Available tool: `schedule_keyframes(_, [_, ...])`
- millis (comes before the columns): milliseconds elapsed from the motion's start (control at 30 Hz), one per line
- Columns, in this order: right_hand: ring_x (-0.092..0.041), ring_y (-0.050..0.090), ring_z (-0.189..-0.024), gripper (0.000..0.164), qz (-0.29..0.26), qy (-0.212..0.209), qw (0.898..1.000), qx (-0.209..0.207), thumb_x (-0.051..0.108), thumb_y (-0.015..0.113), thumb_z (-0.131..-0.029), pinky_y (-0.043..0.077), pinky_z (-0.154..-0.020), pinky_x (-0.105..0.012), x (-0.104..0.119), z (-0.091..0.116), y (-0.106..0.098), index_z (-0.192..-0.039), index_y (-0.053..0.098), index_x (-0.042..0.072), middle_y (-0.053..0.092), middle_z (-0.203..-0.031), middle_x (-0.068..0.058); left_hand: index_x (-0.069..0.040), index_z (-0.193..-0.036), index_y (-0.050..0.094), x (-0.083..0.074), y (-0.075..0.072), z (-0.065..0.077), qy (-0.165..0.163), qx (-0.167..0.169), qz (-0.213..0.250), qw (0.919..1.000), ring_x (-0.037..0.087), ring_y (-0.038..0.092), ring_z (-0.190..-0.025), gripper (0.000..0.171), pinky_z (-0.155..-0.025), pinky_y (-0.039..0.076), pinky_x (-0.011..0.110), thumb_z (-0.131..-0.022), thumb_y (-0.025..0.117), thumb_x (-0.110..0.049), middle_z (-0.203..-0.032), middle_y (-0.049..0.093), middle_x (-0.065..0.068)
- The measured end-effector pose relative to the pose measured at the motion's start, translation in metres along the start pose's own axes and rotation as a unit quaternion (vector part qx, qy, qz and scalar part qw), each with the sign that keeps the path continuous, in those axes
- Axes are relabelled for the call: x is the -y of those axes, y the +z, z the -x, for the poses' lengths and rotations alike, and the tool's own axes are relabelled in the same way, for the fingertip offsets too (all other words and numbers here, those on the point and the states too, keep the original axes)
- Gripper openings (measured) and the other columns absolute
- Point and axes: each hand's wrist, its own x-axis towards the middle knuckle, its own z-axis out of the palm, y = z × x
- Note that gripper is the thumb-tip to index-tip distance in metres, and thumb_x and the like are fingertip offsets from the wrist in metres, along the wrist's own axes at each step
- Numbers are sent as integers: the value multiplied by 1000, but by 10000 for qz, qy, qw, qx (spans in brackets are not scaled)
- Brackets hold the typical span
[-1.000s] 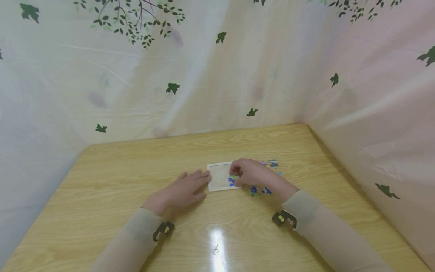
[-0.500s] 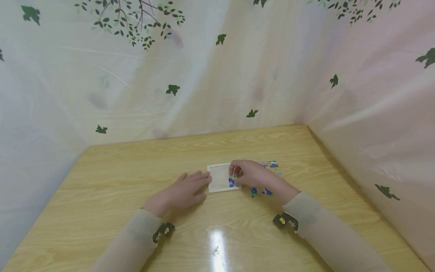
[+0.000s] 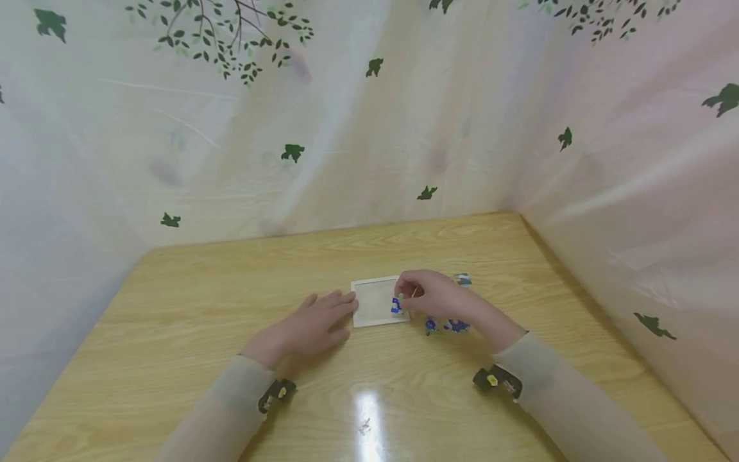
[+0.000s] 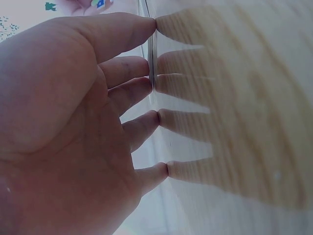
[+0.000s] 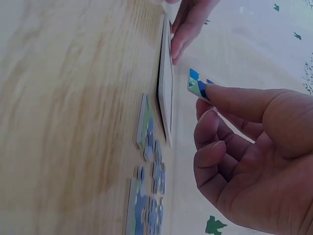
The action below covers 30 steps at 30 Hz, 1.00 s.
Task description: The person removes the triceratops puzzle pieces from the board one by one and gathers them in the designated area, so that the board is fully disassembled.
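A small blue, white and green jigsaw puzzle piece (image 3: pixel 396 305) is pinched between the thumb and fingers of my right hand (image 3: pixel 435 294). In the right wrist view, that jigsaw puzzle piece (image 5: pixel 199 87) is held up off the white puzzle tray (image 5: pixel 166 93). The head view shows the piece over the tray's (image 3: pixel 369 323) right part, with the tray's bare inside to its left. My left hand (image 3: pixel 306 325) lies with spread, nearly straight fingers, its fingertips at the tray's left edge. In the left wrist view, the left hand's fingertips (image 4: pixel 151 117) touch down beside the tray.
Loose puzzle pieces (image 3: pixel 456 326) lie right of the tray, toward the front, and another piece (image 3: pixel 464 280) lies beyond the right hand. The right forearm covers part of that area. A wooden table (image 3: pixel 231 276) is bordered by a leaf-printed curtain (image 3: pixel 346 128).
My right hand has shifted slightly right and turned, and the pinched puzzle piece has come up and tilted over the tray. My left hand has stayed in place at the tray's edge.
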Motion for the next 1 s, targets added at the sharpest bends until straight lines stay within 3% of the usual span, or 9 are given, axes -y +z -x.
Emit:
schedule_keyframes(267, [-20,62,-92,10,-205,195,9996,-78,18,72,-108,56,-82,-38,-12,19,-13,-116,78,21,71,-103,2,-5,-170,41,-2,-3,2,-102,88,28,9999,42,20,-167,61,-132,9,73,-115,57,-29,-179,32,14])
schedule_keyframes(433, [-20,62,-94,14,-58,292,9993,-222,18,71,-109,56,-81,-37,-20,30,-23,-121,78,18,73,-107,2,-6,-170,41,-3,-3,2,-100,102,15,9999,42,21,-166,61,-132,10,73,-116,56,-30,-179,31,13])
schedule_keyframes(767, [-23,66,-102,16,-128,429,9980,-455,16,73,-108,58,-86,-40,-40,50,-40,-123,70,13,71,-109,-3,-5,-170,42,-5,-2,1,-87,114,47,9999,43,21,-166,61,-132,9,73,-116,57,-30,-179,32,15])
schedule_keyframes(1000, [-23,64,-98,13,-215,229,9984,-472,11,73,-107,58,-87,-37,-52,64,-50,-119,69,8,70,-105,-3,-8,-169,44,9,8,-2,82,-156,244,9995,44,23,-165,63,-129,9,78,-114,57,-36,-178,34,14])
